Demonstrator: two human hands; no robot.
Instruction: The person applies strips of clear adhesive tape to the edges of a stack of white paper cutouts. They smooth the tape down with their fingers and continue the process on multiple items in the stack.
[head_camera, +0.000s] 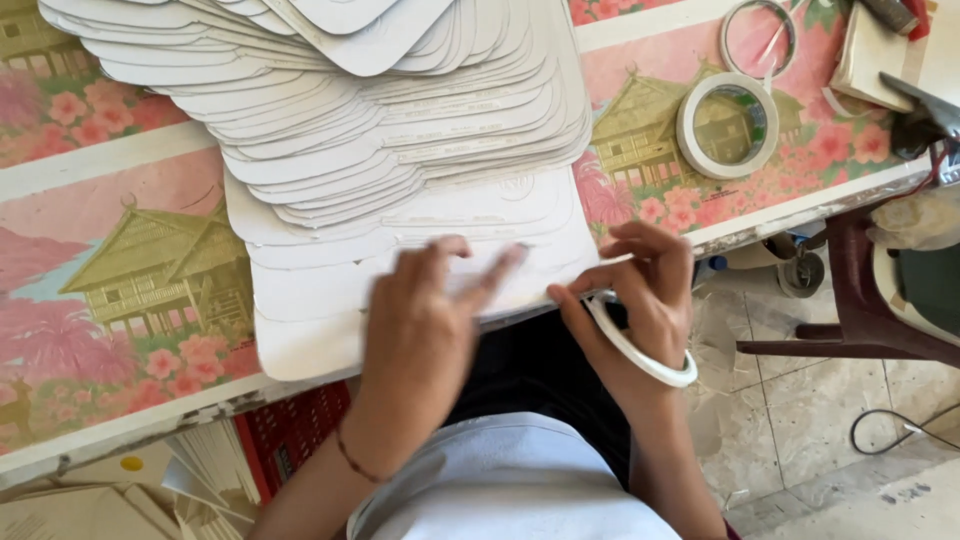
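The top card (440, 255) lies at the near edge of the bench (120, 160), on the front of a fanned stack (330, 120) of white cards. My left hand (425, 320) rests flat on it, fingers (495, 270) spread wide and blurred, holding nothing. My right hand (640, 285) pinches the card's right corner between thumb and fingertips, narrow, with a tape roll (640, 350) hanging around that wrist like a bracelet.

Beyond the stack, two more rolls (728, 125) sit on the flowered cloth, well apart from my hands. A dark chair (860, 300) stands to the right, a cable (895, 430) on the floor.

The risk, as I judge it: the stack overhangs the bench edge, so a hard tug at the corner could drag several cards off together. The wrist roll could also snag the card edge and bend it.
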